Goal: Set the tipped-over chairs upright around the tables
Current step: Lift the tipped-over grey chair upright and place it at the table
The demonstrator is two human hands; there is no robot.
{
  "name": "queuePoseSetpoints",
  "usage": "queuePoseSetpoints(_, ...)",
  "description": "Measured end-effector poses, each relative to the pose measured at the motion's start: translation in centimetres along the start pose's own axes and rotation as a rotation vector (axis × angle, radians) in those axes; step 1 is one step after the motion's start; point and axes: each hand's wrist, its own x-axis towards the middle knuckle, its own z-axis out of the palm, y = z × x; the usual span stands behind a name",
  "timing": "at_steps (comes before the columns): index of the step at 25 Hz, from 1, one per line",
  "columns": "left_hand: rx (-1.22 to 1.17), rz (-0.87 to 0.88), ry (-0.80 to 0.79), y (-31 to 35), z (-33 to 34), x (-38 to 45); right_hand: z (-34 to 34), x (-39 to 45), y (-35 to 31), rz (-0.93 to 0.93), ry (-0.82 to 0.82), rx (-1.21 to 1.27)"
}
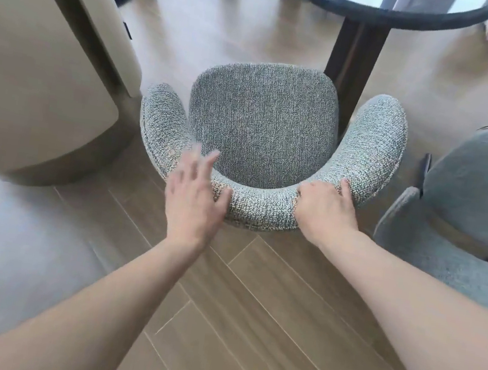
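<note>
Wood-plank floor (268, 296) carries an upright grey tweed chair (263, 119) beside the round table (384, 7). Right hand (325, 209) grip clamps the chair's backrest; left hand (192, 199), fingers spread apart, touches it.

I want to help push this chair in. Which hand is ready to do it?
The right hand. It already grips the curved back of the grey woven armchair, which stands upright facing the round dark table. The left hand is open and blurred, only at the backrest's edge.

Chair (263, 125) nubby woven cloth; floor (266, 312) matt wood planks; tabletop (384, 1) glossy.
</note>
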Motion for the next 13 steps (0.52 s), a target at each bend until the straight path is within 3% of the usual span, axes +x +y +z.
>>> queuePoseSetpoints(2, 0.115, 0.176, -0.238, 0.0, -0.1, 1.1, -1.0, 1.5, 0.2, -0.008, -0.042, 0.094)
queuePoseSetpoints(4, 0.170, 0.190, -0.368, -0.1, 0.1, 2.3, -1.9, 2.6, 1.0, -0.070, -0.148, 0.123)
queuePoseSetpoints(7, 0.157, 0.183, -0.411, 0.1, 0.2, 4.5, -2.5, 4.1, 2.4, -0.214, -0.226, -0.051)
queuePoseSetpoints(13, 0.102, 0.207, -0.425, 0.3, 0.3, 10.1, -3.0, 8.2, 1.6, -0.181, -0.031, -0.167)
